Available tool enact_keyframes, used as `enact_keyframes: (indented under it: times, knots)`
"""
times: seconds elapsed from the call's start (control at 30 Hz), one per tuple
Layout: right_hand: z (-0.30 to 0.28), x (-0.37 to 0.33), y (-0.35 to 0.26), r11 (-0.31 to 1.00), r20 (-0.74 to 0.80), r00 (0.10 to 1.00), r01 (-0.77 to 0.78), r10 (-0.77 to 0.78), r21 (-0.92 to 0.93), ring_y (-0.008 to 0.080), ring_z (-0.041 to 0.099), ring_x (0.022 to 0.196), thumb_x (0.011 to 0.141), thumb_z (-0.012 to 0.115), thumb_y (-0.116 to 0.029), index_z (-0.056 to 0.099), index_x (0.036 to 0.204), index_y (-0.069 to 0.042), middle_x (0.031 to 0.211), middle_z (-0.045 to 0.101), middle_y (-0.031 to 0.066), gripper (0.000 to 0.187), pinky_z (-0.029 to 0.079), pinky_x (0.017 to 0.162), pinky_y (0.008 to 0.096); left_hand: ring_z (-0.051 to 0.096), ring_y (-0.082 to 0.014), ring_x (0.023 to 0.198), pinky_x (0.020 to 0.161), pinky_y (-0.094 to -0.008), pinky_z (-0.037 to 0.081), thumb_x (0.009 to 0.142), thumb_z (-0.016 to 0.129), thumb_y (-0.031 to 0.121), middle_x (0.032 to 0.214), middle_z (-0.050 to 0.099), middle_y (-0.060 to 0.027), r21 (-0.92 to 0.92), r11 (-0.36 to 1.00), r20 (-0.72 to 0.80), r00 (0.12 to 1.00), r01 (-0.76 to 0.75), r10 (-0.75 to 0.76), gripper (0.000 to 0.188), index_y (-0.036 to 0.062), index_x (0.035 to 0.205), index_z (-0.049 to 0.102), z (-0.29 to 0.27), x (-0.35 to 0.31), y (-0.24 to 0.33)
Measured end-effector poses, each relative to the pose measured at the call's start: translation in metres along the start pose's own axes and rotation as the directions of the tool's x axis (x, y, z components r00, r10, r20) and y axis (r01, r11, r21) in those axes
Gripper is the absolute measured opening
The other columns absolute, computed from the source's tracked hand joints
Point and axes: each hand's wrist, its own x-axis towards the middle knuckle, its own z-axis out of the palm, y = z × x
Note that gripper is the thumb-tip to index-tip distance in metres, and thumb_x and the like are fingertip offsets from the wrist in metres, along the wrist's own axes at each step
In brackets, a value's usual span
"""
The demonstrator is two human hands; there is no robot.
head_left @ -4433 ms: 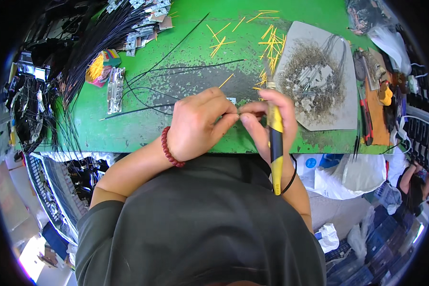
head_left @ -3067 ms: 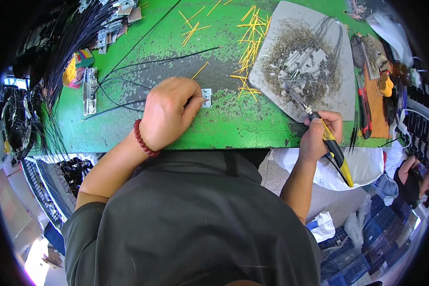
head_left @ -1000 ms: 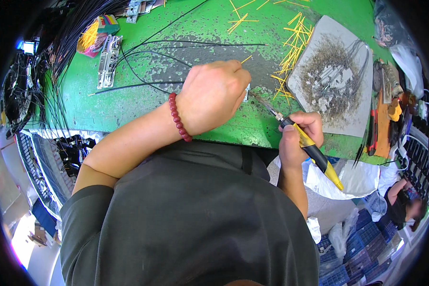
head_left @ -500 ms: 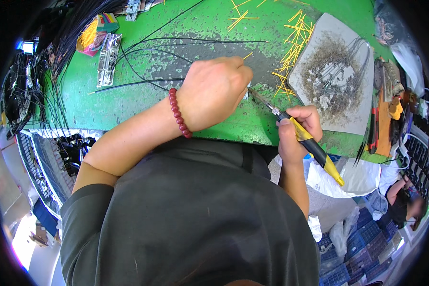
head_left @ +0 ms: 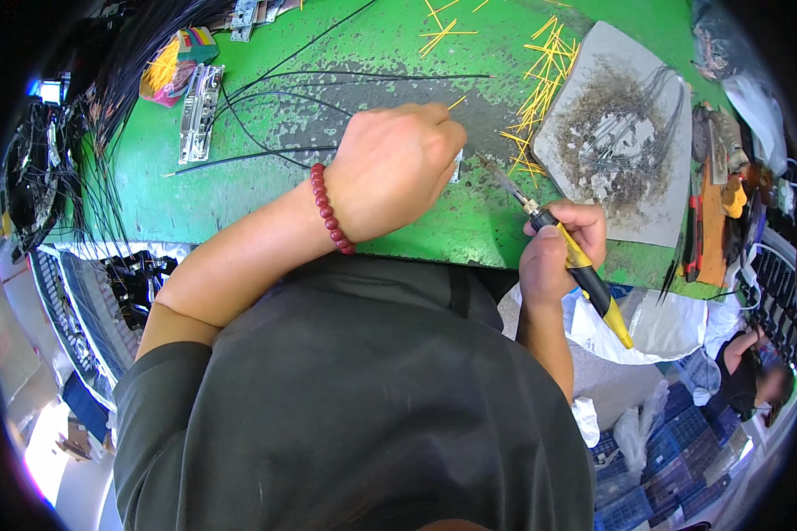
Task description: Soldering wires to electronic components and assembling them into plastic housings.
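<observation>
My left hand is closed above the green worktop, its back turned up and its fingertips hidden underneath. Thin black wires run in under it from the left. A small pale metallic piece peeks out beside its fingers; whether they grip it is not visible. In my right hand is a yellow and black soldering iron, held like a pen. Its darkened tip points up and left, a short gap away from the left hand.
Yellow thin sleeves lie scattered beside a grey, residue-covered board. Metal strips and a colourful box of yellow sleeves sit at left. Tools line the right edge. Another person is at far right.
The soldering iron has drawn back to the right and slightly down, its tip now farther from my left hand. My left hand has barely moved.
</observation>
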Motion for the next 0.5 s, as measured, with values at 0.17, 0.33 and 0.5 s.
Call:
enact_keyframes:
  times: [0.17, 0.33, 0.5]
  knots:
    - [0.003, 0.000, -0.003, 0.998, -0.056, 0.998, 0.017, -0.014, 0.060, 0.0131, 0.053, 0.060, 0.078, 0.062, -0.013, 0.047, 0.091, 0.000, 0.074, 0.054, 0.0090, 0.023, 0.045, 0.057, 0.0237, 0.058, -0.0310, 0.076, 0.062, -0.0408, 0.047, 0.077, 0.062, 0.010, 0.077, 0.056, -0.0097, 0.023, 1.000, 0.009, 1.000, -0.006, 0.006, 0.011, 0.0032, 0.074, 0.055, -0.004, 0.000, -0.002]
    - [0.002, -0.003, -0.005, 0.995, -0.157, 0.987, 0.028, -0.014, 0.091, 0.0132, 0.051, 0.059, 0.078, 0.063, -0.015, 0.046, 0.091, -0.001, 0.073, 0.052, 0.0081, 0.026, 0.044, 0.057, 0.0240, 0.059, -0.0302, 0.077, 0.067, -0.0398, 0.049, 0.075, 0.065, 0.013, 0.078, 0.057, -0.0099, -0.133, 0.990, -0.132, 0.991, -0.041, 0.023, 0.010, 0.0043, 0.074, 0.060, -0.017, 0.019, -0.011]
    - [0.002, -0.001, -0.005, 0.993, -0.161, 0.987, 0.042, -0.024, 0.113, 0.0130, 0.051, 0.059, 0.078, 0.065, -0.020, 0.045, 0.091, -0.002, 0.073, 0.052, 0.0084, 0.030, 0.043, 0.058, 0.0243, 0.058, -0.0310, 0.081, 0.069, -0.0406, 0.048, 0.074, 0.065, 0.013, 0.083, 0.057, -0.0112, 0.180, 0.983, -0.178, 0.981, -0.046, 0.078, 0.010, 0.0046, 0.076, 0.059, -0.004, 0.063, -0.027]
